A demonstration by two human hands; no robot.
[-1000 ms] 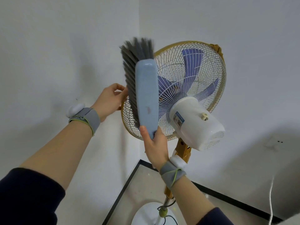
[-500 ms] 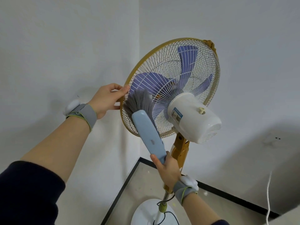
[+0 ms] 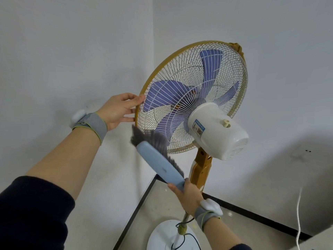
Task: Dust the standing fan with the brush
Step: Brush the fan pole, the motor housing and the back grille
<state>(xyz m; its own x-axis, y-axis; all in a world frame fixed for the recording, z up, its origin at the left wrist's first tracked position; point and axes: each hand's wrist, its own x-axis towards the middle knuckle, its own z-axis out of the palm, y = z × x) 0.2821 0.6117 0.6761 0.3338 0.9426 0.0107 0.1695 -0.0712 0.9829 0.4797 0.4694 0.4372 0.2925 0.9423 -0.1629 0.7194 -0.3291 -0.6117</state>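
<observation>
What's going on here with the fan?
A person is dusting a standing fan from behind. Their left hand holds the fan's yellow rim to steady it, while the right hand grips a light blue brush by its end. The grey bristles touch the lower left of the wire guard.

Soft, even, fairly bright light; faint grey shadow on rt wall [image 3: 297,168]. Brush [image 3: 158,163] bristles motion-blurred; wide-angle bend twd edges.

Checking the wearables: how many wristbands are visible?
2. One wristband sits behind the left hand at the fan's rim; the other wristband behind the right hand holding the brush.
</observation>
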